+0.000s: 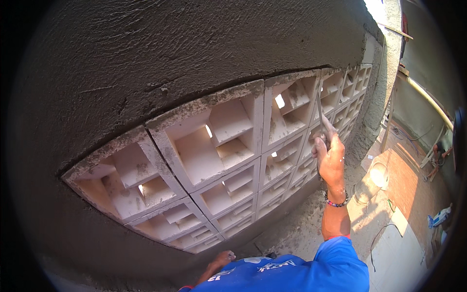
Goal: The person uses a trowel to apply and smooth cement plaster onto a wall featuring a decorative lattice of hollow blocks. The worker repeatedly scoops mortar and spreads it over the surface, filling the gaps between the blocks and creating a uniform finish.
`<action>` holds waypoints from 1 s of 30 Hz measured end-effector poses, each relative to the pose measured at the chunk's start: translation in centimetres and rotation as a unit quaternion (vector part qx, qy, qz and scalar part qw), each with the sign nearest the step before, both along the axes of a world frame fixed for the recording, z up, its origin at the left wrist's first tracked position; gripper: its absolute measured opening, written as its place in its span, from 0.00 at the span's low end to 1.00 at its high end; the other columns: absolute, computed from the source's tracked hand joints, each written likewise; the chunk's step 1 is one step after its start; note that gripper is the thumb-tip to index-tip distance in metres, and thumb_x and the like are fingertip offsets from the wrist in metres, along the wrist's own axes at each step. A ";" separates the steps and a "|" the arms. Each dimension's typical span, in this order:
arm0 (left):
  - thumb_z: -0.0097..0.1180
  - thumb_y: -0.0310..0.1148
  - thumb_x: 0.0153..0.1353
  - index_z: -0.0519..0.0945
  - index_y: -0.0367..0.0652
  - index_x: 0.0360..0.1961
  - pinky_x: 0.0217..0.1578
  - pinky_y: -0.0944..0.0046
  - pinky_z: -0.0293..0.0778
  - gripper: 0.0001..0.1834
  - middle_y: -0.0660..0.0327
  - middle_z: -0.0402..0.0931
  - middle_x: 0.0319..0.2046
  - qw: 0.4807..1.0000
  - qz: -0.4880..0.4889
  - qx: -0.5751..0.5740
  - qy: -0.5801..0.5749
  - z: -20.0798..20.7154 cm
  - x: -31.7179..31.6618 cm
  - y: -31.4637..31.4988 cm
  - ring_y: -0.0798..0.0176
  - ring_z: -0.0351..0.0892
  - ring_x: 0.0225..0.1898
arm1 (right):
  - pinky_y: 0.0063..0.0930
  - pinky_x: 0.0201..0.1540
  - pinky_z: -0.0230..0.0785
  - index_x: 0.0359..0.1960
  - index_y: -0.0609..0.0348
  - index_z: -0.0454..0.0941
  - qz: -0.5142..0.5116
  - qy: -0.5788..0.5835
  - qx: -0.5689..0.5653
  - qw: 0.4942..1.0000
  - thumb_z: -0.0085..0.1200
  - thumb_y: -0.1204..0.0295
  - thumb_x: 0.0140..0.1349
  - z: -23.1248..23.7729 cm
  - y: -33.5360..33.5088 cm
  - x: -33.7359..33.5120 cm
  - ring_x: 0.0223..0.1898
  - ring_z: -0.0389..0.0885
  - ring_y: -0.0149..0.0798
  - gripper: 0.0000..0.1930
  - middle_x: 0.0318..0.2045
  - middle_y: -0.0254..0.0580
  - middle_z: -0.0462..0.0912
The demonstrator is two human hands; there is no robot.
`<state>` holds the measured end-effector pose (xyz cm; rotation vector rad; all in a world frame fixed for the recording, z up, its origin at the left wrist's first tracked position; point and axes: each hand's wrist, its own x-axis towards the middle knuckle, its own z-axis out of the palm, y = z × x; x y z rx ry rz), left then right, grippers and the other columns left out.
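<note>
My right hand [329, 153], with a beaded bracelet at the wrist, is closed around a thin metal-bladed tool [319, 109]. The blade points up in front of the pale ventilation blocks [260, 117] set in the wall; its exact kind is hard to tell from this edge-on angle. Low in the view, close to my blue shirt, my left hand [224, 257] has its fingers curled in. What lies inside it, if anything, is hidden. Dark wet mortar [146, 53] covers the wall above the blocks, and grey smears mark their top rims.
At the right stands a wooden pole frame [430, 103]. A round bucket [379, 174] sits on the dusty floor [340, 224]. Farther right are a blue-and-white bag [439, 217], a pale board [400, 222], a cable [373, 246] and part of another person [439, 153].
</note>
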<state>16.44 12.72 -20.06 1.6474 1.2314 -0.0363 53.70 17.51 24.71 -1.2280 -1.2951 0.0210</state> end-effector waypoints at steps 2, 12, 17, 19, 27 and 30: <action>0.56 0.44 0.63 0.79 0.40 0.48 0.48 0.52 0.72 0.20 0.48 0.81 0.44 0.999 -0.032 0.016 -0.001 -0.5 -0.3 0.1 0.47 0.80 0.47 | 0.27 0.35 0.67 0.61 0.59 0.68 -0.005 -0.119 0.003 0.993 0.50 0.81 0.60 1.6 -1.4 2.2 0.27 0.72 0.31 0.25 0.26 0.39 0.73; 0.56 0.45 0.63 0.79 0.40 0.49 0.49 0.52 0.72 0.21 0.48 0.80 0.46 1.000 -0.007 0.015 0.002 -2.2 0.9 -0.1 0.46 0.79 0.49 | 0.38 0.43 0.71 0.46 0.57 0.79 0.085 -0.528 -0.030 0.845 0.57 0.77 0.55 17.9 -3.5 0.3 0.35 0.80 0.47 0.15 0.35 0.45 0.82; 0.56 0.44 0.63 0.80 0.40 0.49 0.49 0.52 0.72 0.21 0.48 0.81 0.46 1.000 -0.005 0.017 -0.003 0.1 2.8 -0.4 0.46 0.79 0.49 | 0.37 0.45 0.72 0.43 0.59 0.80 0.085 -0.626 -0.002 0.775 0.59 0.76 0.53 22.3 -2.0 -0.7 0.39 0.81 0.47 0.14 0.38 0.44 0.84; 0.56 0.44 0.62 0.80 0.40 0.49 0.50 0.53 0.72 0.21 0.48 0.80 0.46 1.000 -0.023 0.004 -0.010 -0.4 3.3 -0.5 0.46 0.79 0.49 | 0.38 0.44 0.72 0.43 0.60 0.80 0.082 -0.657 0.064 0.747 0.61 0.75 0.53 22.5 -1.3 -1.1 0.39 0.81 0.50 0.14 0.37 0.46 0.83; 0.56 0.45 0.62 0.80 0.40 0.49 0.50 0.52 0.72 0.22 0.47 0.80 0.47 0.998 -0.044 -0.018 -0.028 -2.0 4.4 0.0 0.46 0.79 0.50 | 0.39 0.37 0.71 0.43 0.63 0.79 0.118 -0.653 0.063 0.745 0.59 0.78 0.55 23.6 0.2 0.3 0.33 0.80 0.51 0.13 0.32 0.48 0.81; 0.56 0.45 0.62 0.80 0.41 0.49 0.49 0.52 0.72 0.21 0.47 0.80 0.47 0.998 -0.058 0.017 0.000 -1.9 5.1 0.4 0.46 0.79 0.50 | 0.40 0.37 0.71 0.41 0.62 0.79 0.103 -0.641 0.060 0.759 0.59 0.75 0.56 23.5 0.0 0.4 0.34 0.80 0.52 0.11 0.31 0.48 0.81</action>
